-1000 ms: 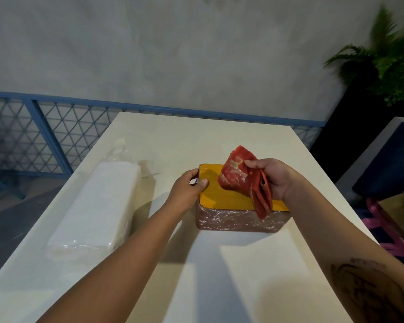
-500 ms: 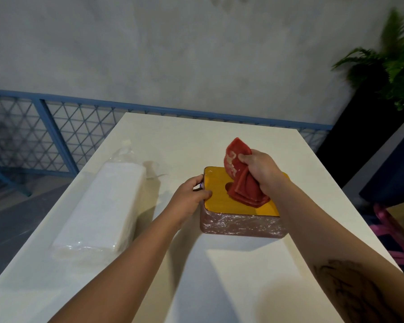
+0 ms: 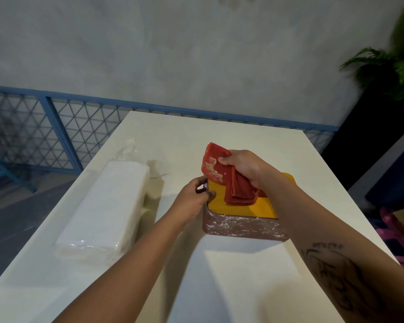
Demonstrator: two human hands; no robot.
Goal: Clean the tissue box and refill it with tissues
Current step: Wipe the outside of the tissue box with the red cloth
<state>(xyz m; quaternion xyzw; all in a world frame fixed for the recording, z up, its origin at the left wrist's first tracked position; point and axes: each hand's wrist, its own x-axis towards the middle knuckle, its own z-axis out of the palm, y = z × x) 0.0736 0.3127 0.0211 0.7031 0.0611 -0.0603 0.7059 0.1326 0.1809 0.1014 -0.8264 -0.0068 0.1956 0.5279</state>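
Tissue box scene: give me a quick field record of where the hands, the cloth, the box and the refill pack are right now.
tissue box: on the white table, yellow top, brownish side with white smears
left hand: gripping the box's left end
right hand: above the box, clutching the red cloth
red cloth: bunched, lower folds on the yellow top, pale residue on its upper corner
tissue pack: clear-wrapped, white, lying left of the box, untouched
refill: not started
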